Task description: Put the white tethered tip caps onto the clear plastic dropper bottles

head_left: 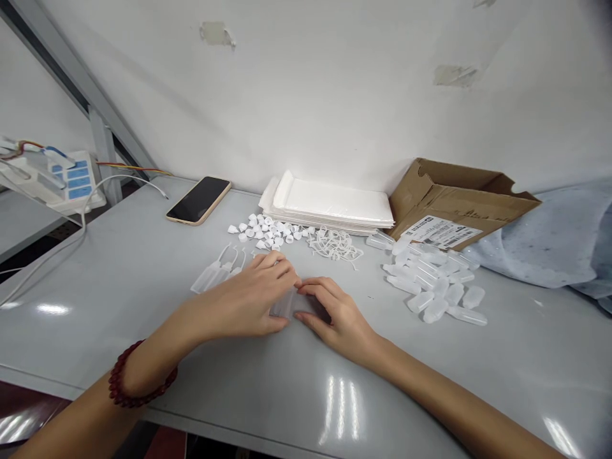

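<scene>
Provisionally, left hand (251, 294) is curling over a clear bottle (282, 307) on the desk (239, 382), grip unclear, right hand (343, 319) is standing beside it, thumb and fingers parted, and uneven pressure is risking a skid across the gloss

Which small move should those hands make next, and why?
I'd probably ease the right hand leftward to steady the clear plastic piece: its thumb and fingertips stand parted just beside it, while the left hand covers much of that piece, hiding its upper end.
</scene>
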Motion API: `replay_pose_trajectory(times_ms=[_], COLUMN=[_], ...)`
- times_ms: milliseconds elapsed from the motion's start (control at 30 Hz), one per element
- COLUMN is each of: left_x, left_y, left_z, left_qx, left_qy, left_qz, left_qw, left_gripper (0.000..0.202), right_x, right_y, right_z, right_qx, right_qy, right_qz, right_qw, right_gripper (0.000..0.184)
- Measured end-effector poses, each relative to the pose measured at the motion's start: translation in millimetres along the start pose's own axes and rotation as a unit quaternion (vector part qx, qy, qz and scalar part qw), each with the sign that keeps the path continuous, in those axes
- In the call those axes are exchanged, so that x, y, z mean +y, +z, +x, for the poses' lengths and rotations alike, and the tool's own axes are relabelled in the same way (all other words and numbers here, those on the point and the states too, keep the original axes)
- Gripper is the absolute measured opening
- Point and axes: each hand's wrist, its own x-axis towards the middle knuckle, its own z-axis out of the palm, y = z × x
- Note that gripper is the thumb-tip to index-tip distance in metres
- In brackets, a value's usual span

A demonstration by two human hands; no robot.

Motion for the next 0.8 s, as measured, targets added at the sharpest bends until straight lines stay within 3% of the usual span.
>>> replay_pose_trajectory(times_ms=[800], left_x=[0.4], left_y=[0.7], left_z=[-0.3], left_qx=[0.003], left_qy=[0.014], left_qz=[-0.02], left_qw=[1.0], left_gripper=[0.032], right_x=[-1.8], right_y=[-2.4], right_z=[0.5], right_qx=[0.039], right_qy=[0.036], right_qz=[0.04], right_qw=[0.998], right_gripper=[0.015])
